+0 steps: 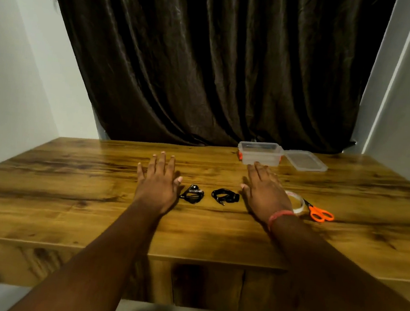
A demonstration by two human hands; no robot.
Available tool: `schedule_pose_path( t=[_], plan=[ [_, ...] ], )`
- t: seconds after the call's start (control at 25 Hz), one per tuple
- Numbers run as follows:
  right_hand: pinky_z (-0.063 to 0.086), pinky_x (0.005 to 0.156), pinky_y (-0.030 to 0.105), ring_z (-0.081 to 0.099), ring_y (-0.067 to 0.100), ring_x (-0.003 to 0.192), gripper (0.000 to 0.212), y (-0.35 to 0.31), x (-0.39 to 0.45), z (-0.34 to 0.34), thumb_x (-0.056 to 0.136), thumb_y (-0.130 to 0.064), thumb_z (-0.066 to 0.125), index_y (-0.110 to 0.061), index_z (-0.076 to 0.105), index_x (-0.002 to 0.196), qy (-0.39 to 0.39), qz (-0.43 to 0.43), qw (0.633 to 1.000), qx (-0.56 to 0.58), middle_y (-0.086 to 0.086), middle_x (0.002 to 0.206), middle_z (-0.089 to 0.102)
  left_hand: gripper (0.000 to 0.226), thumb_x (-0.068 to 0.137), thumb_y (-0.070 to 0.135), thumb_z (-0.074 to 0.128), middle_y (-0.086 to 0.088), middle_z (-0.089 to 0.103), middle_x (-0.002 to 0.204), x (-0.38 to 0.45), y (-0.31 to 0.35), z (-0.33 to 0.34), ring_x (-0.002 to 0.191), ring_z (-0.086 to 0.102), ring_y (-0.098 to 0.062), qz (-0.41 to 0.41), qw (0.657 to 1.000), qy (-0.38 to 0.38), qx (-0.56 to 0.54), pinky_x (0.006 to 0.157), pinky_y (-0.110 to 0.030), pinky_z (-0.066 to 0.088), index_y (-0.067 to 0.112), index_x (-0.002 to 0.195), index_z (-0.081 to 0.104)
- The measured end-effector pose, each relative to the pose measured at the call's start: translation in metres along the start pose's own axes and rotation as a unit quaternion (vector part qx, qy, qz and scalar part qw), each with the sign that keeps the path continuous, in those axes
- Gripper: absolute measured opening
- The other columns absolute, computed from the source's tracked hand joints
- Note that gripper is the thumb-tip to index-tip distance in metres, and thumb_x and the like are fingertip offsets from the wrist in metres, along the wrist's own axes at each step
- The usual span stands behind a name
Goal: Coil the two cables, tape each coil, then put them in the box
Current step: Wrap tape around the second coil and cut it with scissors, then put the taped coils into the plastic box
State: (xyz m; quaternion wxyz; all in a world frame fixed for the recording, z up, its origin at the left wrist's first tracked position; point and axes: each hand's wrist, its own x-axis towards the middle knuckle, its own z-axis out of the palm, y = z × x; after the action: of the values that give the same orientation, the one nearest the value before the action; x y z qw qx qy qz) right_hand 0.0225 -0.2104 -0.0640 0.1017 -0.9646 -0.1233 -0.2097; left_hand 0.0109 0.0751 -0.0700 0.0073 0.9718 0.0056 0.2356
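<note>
Two small black cable coils lie side by side on the wooden table (70,192): the left coil (192,194) and the right coil (225,196). My left hand (157,181) lies flat, fingers straight, just left of the left coil. Flat and spread, my right hand (264,190) is just right of the right coil; neither hand holds anything. A clear plastic box (260,152) with orange clips stands open behind my right hand, its lid (305,160) lying to its right. A roll of clear tape (297,203) is partly hidden by my right wrist.
Orange-handled scissors (320,212) lie right of the tape roll. A dark curtain (212,63) hangs behind the table's far edge, with white walls on both sides. The table's front edge runs across the lower part of the view.
</note>
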Motion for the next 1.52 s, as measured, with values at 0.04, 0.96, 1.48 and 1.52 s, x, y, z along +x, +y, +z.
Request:
schedule_pose_path(
  t=[0.04,0.96,1.48,1.52],
  plan=[
    [0.016,0.122,0.045,0.013,0.028,0.15,0.061,0.005,0.009,0.001,0.102,-0.044,0.031,-0.019,0.013,0.155,-0.006,0.005,1.0,-0.002,0.007,0.163,0.014,0.066,0.1,0.054,0.013,-0.009,-0.007,0.165,0.006,-0.003,0.003,0.152,-0.008,-0.03,0.001,1.0,0.0,0.009,0.12,-0.058,0.002,0.023,0.156,-0.005],
    [0.037,0.109,0.044,0.034,0.031,0.138,0.056,-0.022,0.055,-0.042,0.102,-0.042,0.039,-0.011,0.03,0.148,-0.289,0.001,0.956,0.045,0.011,0.151,0.037,0.021,0.088,0.033,0.055,-0.006,0.067,0.106,0.031,0.04,-0.053,0.095,0.068,-0.029,-0.178,0.922,-0.315,-0.138,0.073,-0.032,0.051,0.028,0.106,0.063],
    [0.045,0.101,0.045,0.041,0.034,0.128,0.042,-0.041,0.06,-0.004,0.101,-0.03,0.046,-0.009,0.045,0.138,-0.344,0.037,0.938,-0.007,0.012,0.142,0.042,0.017,0.09,0.04,0.057,-0.004,0.067,0.096,0.027,0.043,-0.035,0.086,0.066,-0.027,-0.213,0.909,-0.316,-0.17,0.064,-0.028,0.043,0.024,0.096,0.057],
    [0.044,0.101,0.044,0.042,0.034,0.128,0.042,-0.042,0.061,-0.002,0.101,-0.029,0.047,-0.01,0.045,0.138,-0.345,0.044,0.938,-0.001,0.012,0.142,0.043,0.017,0.091,0.04,0.057,-0.004,0.067,0.097,0.027,0.045,-0.037,0.086,0.066,-0.027,-0.206,0.911,-0.318,-0.164,0.064,-0.028,0.042,0.024,0.096,0.057]
  ],
)
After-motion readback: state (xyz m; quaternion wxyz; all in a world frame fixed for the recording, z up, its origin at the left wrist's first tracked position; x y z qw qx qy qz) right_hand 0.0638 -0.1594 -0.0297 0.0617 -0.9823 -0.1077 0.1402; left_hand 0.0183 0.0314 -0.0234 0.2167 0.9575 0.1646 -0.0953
